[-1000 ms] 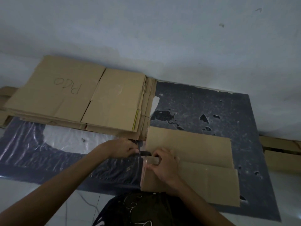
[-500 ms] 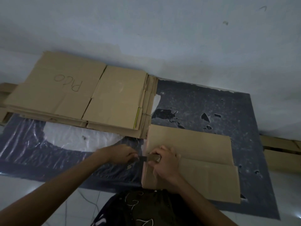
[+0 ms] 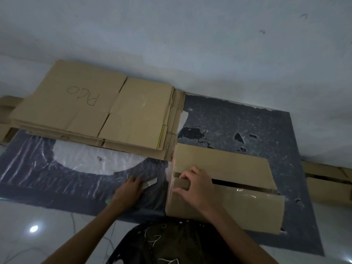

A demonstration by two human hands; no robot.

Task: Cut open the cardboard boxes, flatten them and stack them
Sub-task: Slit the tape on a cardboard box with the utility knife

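A cardboard box (image 3: 224,162) lies on the dark mat (image 3: 247,126) in front of me. Its top seam has parted into a dark gap (image 3: 245,183) between the far flap and the tape-covered near flap (image 3: 247,208). My right hand (image 3: 198,187) grips the left end of the near flap, fingers curled over its edge into the gap. My left hand (image 3: 129,191) rests on the mat left of the box and holds a small cutter (image 3: 151,183), its pale blade pointing at the box. A stack of flattened boxes (image 3: 91,113) lies at the back left against the wall.
Crinkled clear plastic (image 3: 89,161) covers the mat's left part. More cardboard lies along the wall at the far right (image 3: 327,180) and far left (image 3: 7,105). A thin cable (image 3: 112,233) runs over the white tiled floor near my knees.
My left hand has pulled the cutter away from the box's left end, down and to the left onto the mat. My right hand now lifts the near flap, and the seam has opened.
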